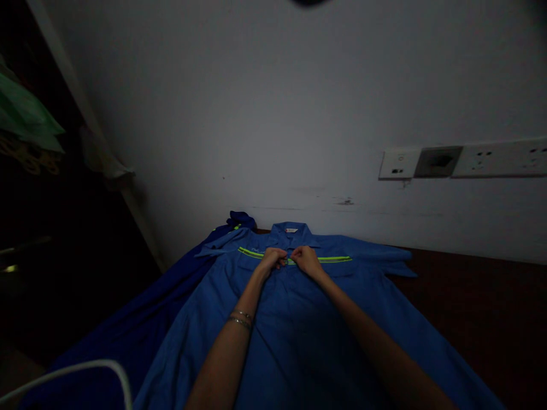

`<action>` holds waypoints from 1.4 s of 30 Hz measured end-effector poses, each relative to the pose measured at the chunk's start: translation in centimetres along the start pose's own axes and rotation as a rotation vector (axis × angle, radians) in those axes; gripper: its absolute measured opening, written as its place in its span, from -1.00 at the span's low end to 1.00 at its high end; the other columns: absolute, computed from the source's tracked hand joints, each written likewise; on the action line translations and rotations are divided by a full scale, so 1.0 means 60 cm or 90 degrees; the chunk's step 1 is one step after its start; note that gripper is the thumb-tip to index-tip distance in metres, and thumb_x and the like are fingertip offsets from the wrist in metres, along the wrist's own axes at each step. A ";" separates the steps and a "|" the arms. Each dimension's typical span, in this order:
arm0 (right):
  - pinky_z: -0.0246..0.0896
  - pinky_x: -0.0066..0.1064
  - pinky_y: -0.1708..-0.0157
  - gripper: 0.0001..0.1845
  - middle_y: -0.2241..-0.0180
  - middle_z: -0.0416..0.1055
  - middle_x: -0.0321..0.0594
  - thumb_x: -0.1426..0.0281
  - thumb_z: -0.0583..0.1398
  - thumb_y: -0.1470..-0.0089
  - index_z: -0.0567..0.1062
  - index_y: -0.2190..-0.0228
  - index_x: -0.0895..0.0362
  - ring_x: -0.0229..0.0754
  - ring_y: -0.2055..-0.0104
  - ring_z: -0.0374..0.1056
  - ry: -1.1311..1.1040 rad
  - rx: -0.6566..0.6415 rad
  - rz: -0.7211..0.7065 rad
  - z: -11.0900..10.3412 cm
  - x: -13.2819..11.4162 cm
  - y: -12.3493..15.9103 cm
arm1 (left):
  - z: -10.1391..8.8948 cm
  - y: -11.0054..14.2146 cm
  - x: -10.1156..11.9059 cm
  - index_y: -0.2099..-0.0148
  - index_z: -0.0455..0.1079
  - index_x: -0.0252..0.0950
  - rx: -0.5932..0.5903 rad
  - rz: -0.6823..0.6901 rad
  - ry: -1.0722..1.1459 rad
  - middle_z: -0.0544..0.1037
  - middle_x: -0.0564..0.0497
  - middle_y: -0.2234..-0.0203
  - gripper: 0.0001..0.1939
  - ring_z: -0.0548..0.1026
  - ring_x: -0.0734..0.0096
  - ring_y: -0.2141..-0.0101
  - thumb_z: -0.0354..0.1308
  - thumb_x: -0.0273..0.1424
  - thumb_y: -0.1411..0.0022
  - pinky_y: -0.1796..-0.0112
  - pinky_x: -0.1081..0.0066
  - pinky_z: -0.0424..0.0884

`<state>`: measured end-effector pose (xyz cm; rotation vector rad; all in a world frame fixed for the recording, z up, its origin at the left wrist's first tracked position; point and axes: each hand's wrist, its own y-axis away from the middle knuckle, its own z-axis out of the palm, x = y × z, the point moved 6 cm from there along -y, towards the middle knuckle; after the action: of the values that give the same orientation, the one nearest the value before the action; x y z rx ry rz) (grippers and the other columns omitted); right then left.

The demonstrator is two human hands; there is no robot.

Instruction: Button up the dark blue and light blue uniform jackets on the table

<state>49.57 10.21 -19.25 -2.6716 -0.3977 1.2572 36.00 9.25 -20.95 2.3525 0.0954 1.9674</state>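
Note:
A blue short-sleeved work shirt (299, 319) lies spread out front side up, its collar toward the wall. A yellow-green reflective stripe (336, 259) crosses its chest. My left hand (273, 259) and my right hand (306, 259) meet at the front placket, level with the stripe. Both have their fingers pinched on the shirt's front edges, close together but with a small gap between them. Whether a button sits in the fingers is too small and dark to tell. Two bracelets (240, 320) circle my left wrist.
A darker blue garment (171, 290) lies beneath and left of the shirt. The dark reddish-brown surface (461, 302) shows at right. Behind stands a white wall (256, 114) with a socket strip (491, 159). A white curved tube (98, 364) is at lower left; pale green cloth (25, 108) hangs above.

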 end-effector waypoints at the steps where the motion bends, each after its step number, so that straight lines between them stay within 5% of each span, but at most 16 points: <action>1: 0.16 -0.54 0.44 -0.86 0.46 0.49 -0.16 0.43 0.18 0.14 0.52 0.47 0.21 -0.22 0.40 0.39 -0.001 0.004 0.003 0.000 0.000 0.001 | 0.000 0.000 0.000 0.39 0.39 -0.44 0.000 -0.003 0.002 0.43 0.05 0.63 -0.88 0.34 0.63 0.67 0.06 -0.48 -0.02 0.71 0.64 0.14; 8: 0.18 -0.55 0.42 -0.85 0.46 0.49 -0.16 0.46 0.16 0.14 0.53 0.47 0.20 -0.24 0.40 0.40 -0.021 0.019 0.003 -0.004 -0.010 0.007 | 0.003 0.006 0.010 0.46 0.38 -0.43 -0.029 -0.022 -0.015 0.36 0.10 0.70 -0.78 0.31 0.65 0.70 0.19 -0.32 0.01 0.70 0.65 0.17; 28: 0.20 -0.51 0.44 -0.82 0.49 0.50 -0.12 0.46 0.17 0.21 0.56 0.49 0.25 -0.19 0.44 0.40 -0.039 0.057 0.070 -0.021 -0.009 0.009 | 0.002 0.015 0.029 0.46 0.36 -0.44 0.049 0.014 -0.042 0.22 0.19 0.84 -0.86 0.10 0.71 0.82 0.09 -0.44 -0.08 0.75 0.61 -0.02; 39: 0.22 -0.52 0.36 -0.81 0.44 0.51 -0.16 0.46 0.16 0.14 0.55 0.44 0.22 -0.21 0.38 0.41 -0.037 0.045 0.015 -0.020 -0.015 0.005 | -0.004 0.036 0.034 0.56 0.39 -0.46 -0.044 -0.089 -0.104 0.41 0.05 0.70 -0.73 0.30 0.65 0.70 0.29 -0.31 0.17 0.70 0.62 0.14; 42: 0.22 -0.51 0.36 -0.81 0.44 0.51 -0.16 0.48 0.16 0.14 0.55 0.42 0.21 -0.21 0.37 0.41 -0.031 0.032 0.004 -0.019 -0.016 0.002 | 0.005 0.033 0.034 0.54 0.40 -0.45 -0.012 -0.068 -0.104 0.39 0.06 0.72 -0.78 0.28 0.66 0.72 0.28 -0.36 0.14 0.71 0.62 0.14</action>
<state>49.85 9.79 -17.86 -2.6078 -0.3587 1.3176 36.64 7.46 -18.80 2.4302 0.1884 1.7156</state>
